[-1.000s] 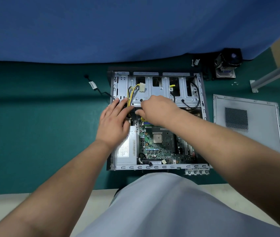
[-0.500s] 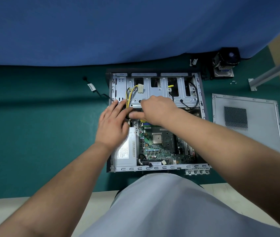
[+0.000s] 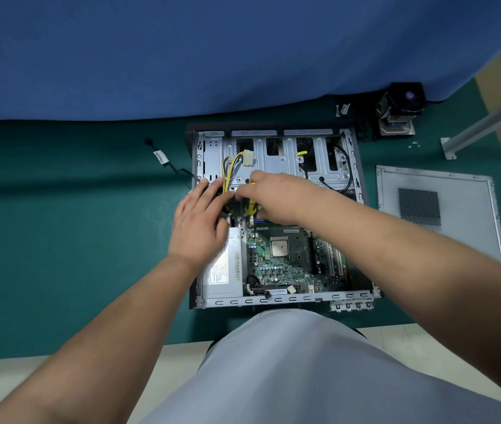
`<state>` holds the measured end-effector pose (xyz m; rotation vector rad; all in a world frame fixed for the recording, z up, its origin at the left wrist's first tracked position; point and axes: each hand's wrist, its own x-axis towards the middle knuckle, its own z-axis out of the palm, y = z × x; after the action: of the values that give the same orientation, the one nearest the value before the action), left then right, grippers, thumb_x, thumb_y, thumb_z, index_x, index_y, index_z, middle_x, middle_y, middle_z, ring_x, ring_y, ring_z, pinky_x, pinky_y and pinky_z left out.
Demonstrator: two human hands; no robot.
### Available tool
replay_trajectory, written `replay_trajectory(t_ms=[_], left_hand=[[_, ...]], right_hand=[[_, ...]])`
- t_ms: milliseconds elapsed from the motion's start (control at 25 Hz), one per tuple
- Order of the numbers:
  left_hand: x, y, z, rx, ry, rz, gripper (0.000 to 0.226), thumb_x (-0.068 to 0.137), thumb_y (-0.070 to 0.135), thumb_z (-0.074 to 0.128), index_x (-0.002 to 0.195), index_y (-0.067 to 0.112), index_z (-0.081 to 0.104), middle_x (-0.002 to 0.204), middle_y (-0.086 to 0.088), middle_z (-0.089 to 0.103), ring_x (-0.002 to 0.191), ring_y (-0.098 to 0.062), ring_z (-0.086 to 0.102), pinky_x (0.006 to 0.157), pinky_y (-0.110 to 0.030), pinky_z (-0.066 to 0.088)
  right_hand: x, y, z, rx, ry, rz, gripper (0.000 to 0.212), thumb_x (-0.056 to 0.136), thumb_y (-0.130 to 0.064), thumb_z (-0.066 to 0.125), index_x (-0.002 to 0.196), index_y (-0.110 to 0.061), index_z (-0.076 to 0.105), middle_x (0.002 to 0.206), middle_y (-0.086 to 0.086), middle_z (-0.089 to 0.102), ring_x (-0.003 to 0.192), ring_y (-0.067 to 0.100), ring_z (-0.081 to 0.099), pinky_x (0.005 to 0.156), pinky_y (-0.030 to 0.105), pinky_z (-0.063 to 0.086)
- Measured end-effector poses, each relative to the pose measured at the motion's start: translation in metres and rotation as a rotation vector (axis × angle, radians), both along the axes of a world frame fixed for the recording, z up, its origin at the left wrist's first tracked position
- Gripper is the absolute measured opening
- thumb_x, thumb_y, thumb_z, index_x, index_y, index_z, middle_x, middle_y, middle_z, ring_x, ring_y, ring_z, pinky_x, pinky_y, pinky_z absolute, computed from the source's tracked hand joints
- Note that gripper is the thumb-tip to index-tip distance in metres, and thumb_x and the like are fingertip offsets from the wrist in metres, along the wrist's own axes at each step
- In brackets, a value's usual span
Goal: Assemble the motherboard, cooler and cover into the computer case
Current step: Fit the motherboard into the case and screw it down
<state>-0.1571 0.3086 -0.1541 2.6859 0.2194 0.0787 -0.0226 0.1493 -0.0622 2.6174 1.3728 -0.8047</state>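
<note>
The grey sheet-metal computer case [image 3: 276, 215] lies open at frame centre on the green table [image 3: 59, 240], green motherboard [image 3: 285, 258] seated inside. The perforated flat cover [image 3: 438, 209] lies right, the finned cooler [image 3: 399, 111] upper right. The left hand [image 3: 200, 224], fingers spread, presses yellow-black cables [image 3: 227, 175]; the right hand [image 3: 276, 197] pinches a yellow connector [image 3: 250, 206].

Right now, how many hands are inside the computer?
2. The left hand is over the cables beside the power supply; the right hand is above the motherboard.
</note>
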Motion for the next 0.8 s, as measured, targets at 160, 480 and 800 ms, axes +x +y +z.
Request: replay_trajectory(t_ms=[160, 480, 800], left_hand=[[0.001, -0.001, 0.001, 0.003, -0.001, 0.001, 0.056, 0.092, 0.025, 0.041, 0.147, 0.034, 0.049, 0.165, 0.010, 0.032, 0.156, -0.015, 0.016, 0.125, -0.040, 0.013], [0.001, 0.000, 0.001, 0.014, 0.010, 0.002, 0.056, 0.092, 0.026, 0.040, 0.147, 0.034, 0.049, 0.165, 0.011, 0.032, 0.156, -0.015, 0.016, 0.124, -0.036, 0.009], [0.000, -0.002, 0.001, 0.019, 0.004, -0.002, 0.056, 0.091, 0.025, 0.041, 0.146, 0.035, 0.050, 0.164, 0.011, 0.033, 0.156, -0.016, 0.018, 0.125, -0.041, 0.015]], right_hand=[[-0.010, 0.005, -0.006, -0.011, -0.187, -0.199, 0.048, 0.101, -0.065, 0.039, 0.098, -0.019, 0.054, 0.073, -0.001, 0.044, 0.073, 0.026, 0.051, 0.056, 0.032, 0.034], [-0.006, -0.004, -0.007, 0.094, -0.099, -0.133, 0.035, 0.103, -0.048, 0.049, 0.121, -0.018, 0.055, 0.087, 0.003, 0.050, 0.083, 0.029, 0.057, 0.062, 0.035, 0.038], [-0.007, 0.004, -0.014, -0.003, -0.001, -0.219, 0.048, 0.098, -0.051, 0.055, 0.131, -0.018, 0.041, 0.105, 0.004, 0.052, 0.102, 0.030, 0.060, 0.067, 0.038, 0.041]])
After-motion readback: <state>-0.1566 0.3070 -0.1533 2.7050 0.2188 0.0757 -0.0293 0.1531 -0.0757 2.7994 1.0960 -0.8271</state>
